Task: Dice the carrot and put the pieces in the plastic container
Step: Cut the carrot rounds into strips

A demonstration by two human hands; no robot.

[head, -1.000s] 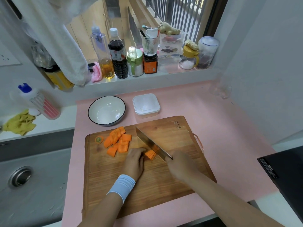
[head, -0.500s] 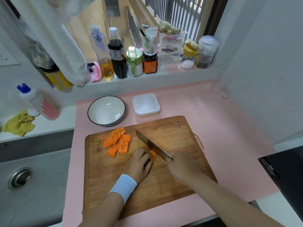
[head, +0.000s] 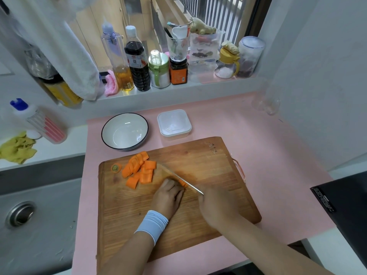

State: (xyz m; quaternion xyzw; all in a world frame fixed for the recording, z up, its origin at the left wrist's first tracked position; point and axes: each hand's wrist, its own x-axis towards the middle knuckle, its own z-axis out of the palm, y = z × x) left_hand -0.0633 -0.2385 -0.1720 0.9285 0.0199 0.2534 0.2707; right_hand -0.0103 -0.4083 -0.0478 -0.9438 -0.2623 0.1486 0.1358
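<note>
Writing: engraved mark on the cutting board (head: 208, 165) at its 1 o'clock corner, too small to read. Dark bottle (head: 137, 62) on the sill has a white/red label and the jar (head: 178, 73) an orange one, neither legible. White print on the black appliance (head: 341, 205) at frame 3 o'clock, unreadable.

Carrot slices (head: 140, 171): bright orange, thick overlapping half-rounds, piled at the board's 10 o'clock. Carrot end (head: 116, 167) with a greenish core lies apart from them, toward 9 o'clock. Carrot piece (head: 182, 183) sits at board centre, mostly hidden, touching the knife (head: 178, 176).

Left hand (head: 167, 196), with a pale blue wristband (head: 152, 225): fingers curled down over the carrot piece, knuckles against the blade. Right hand (head: 217, 207): wrapped round the knife handle, blade pointing to 10 o'clock.

Plastic container (head: 174, 124): white, square, past the board at 12 o'clock on the pink mat (head: 268, 155). Bowl (head: 125, 131) at its 9 o'clock.
</note>
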